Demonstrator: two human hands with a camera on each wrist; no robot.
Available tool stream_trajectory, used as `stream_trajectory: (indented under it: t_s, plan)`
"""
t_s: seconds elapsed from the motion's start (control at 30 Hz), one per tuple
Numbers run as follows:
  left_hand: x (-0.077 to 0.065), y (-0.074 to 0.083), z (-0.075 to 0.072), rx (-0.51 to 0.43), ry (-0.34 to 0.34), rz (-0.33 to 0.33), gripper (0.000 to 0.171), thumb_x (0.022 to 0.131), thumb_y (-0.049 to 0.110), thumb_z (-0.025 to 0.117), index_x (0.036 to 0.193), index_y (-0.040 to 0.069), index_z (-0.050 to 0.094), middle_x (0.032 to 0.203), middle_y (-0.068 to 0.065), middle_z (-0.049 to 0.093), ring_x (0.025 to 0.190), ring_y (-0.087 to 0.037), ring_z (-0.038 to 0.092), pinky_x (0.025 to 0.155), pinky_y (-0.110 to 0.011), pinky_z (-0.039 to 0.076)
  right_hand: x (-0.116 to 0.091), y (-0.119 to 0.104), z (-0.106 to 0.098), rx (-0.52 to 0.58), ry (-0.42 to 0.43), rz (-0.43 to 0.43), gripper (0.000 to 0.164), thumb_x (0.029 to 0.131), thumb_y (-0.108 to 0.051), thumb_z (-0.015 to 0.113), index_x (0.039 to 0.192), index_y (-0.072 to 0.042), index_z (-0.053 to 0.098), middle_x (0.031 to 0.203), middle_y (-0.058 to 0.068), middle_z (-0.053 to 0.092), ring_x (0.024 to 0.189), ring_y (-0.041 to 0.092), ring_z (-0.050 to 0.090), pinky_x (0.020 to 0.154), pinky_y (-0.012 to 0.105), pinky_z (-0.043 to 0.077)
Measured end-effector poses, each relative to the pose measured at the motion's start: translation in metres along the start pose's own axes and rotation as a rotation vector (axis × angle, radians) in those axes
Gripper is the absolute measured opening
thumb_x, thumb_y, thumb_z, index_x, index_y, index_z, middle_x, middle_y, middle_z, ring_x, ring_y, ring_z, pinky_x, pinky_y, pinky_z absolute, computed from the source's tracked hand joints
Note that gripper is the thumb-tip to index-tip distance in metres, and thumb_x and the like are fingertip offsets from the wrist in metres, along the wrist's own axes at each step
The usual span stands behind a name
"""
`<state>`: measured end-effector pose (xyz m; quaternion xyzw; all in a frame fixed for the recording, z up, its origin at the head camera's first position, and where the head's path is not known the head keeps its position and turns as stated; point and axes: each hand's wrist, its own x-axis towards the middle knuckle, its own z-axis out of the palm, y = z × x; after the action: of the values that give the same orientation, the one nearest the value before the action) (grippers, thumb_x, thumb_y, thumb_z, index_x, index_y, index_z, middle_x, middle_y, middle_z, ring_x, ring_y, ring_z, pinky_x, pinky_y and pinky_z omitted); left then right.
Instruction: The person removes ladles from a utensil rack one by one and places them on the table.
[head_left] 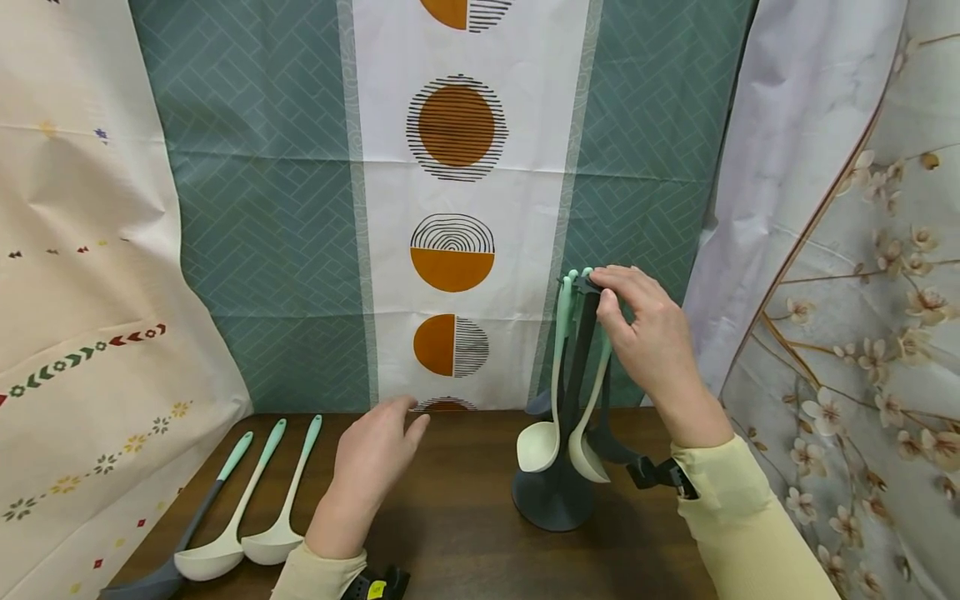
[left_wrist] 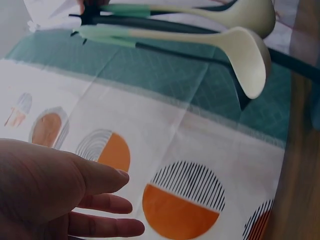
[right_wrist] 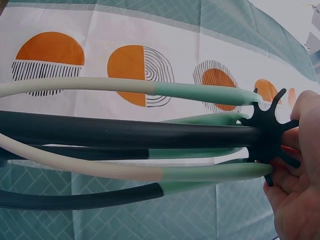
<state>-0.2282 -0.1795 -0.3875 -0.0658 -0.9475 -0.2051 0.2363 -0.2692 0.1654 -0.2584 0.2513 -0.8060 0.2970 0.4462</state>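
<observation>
A dark utensil stand [head_left: 553, 507] with a round base stands upright on the table. My right hand [head_left: 651, 333] is at its top, and the right wrist view shows fingers and thumb gripping the star-shaped hook top [right_wrist: 270, 131]. From the hooks hang two cream ladles, one with its bowl facing left [head_left: 537, 447] and one on the right [head_left: 587, 457]. Behind them hang dark-grey utensils [head_left: 613, 447] with mint handles, partly hidden by the post. My left hand [head_left: 375, 454] hovers left of the stand, fingers extended and holding nothing.
On the table's left side lie a dark-grey utensil [head_left: 153, 579] with a mint handle and two cream ladles, one in the middle [head_left: 208, 560] and one nearer my left hand [head_left: 272, 543]. Patterned cloths [head_left: 262, 208] hang behind the brown table [head_left: 450, 517] and along both sides.
</observation>
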Motion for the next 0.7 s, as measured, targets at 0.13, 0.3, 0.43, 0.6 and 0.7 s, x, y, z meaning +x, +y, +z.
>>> stream_trajectory:
  t_s: [0.13, 0.3, 0.43, 0.6, 0.7]
  plan:
    - [0.0, 0.013, 0.004, -0.022, -0.007, 0.021, 0.031, 0.105, 0.025, 0.078, 0.129, 0.006, 0.076, 0.119, -0.013, 0.077, 0.1, -0.035, 0.075, 0.082, -0.055, 0.061, 0.0, 0.001, 0.0, 0.005, 0.002, -0.009, 0.038, 0.113, -0.023, 0.052, 0.138, -0.009, 0.077, 0.142, 0.009, 0.072, 0.143, 0.032, 0.059, 0.122, 0.052, 0.042]
    - [0.003, 0.027, 0.008, -0.053, -0.001, 0.042, 0.028, 0.105, 0.026, 0.078, 0.127, 0.009, 0.077, 0.118, -0.008, 0.078, 0.1, -0.032, 0.075, 0.083, -0.052, 0.061, 0.0, 0.003, 0.0, 0.008, 0.003, -0.015, 0.038, 0.113, -0.022, 0.052, 0.139, -0.009, 0.077, 0.143, 0.009, 0.072, 0.142, 0.032, 0.06, 0.123, 0.051, 0.041]
    - [0.006, 0.036, 0.011, -0.075, 0.017, 0.052, 0.021, 0.105, 0.027, 0.079, 0.12, 0.013, 0.079, 0.11, -0.003, 0.078, 0.092, -0.027, 0.073, 0.078, -0.049, 0.06, 0.001, 0.003, 0.0, 0.005, 0.002, -0.016, 0.038, 0.113, -0.023, 0.052, 0.139, -0.009, 0.077, 0.144, 0.009, 0.071, 0.142, 0.032, 0.06, 0.123, 0.051, 0.042]
    - [0.009, 0.046, 0.014, -0.104, 0.022, 0.073, 0.02, 0.105, 0.027, 0.079, 0.118, 0.013, 0.079, 0.107, -0.001, 0.077, 0.092, -0.024, 0.072, 0.079, -0.048, 0.06, 0.001, 0.002, 0.001, 0.005, 0.012, -0.032, 0.039, 0.113, -0.023, 0.051, 0.138, -0.007, 0.077, 0.143, 0.011, 0.072, 0.141, 0.034, 0.06, 0.123, 0.049, 0.041]
    - [0.009, 0.052, 0.015, -0.122, 0.015, 0.084, 0.025, 0.105, 0.026, 0.079, 0.123, 0.01, 0.079, 0.111, -0.004, 0.078, 0.099, -0.027, 0.074, 0.084, -0.05, 0.06, 0.0, 0.002, 0.001, 0.007, 0.014, -0.04, 0.039, 0.113, -0.022, 0.05, 0.137, -0.006, 0.077, 0.142, 0.012, 0.072, 0.14, 0.034, 0.061, 0.123, 0.049, 0.041]
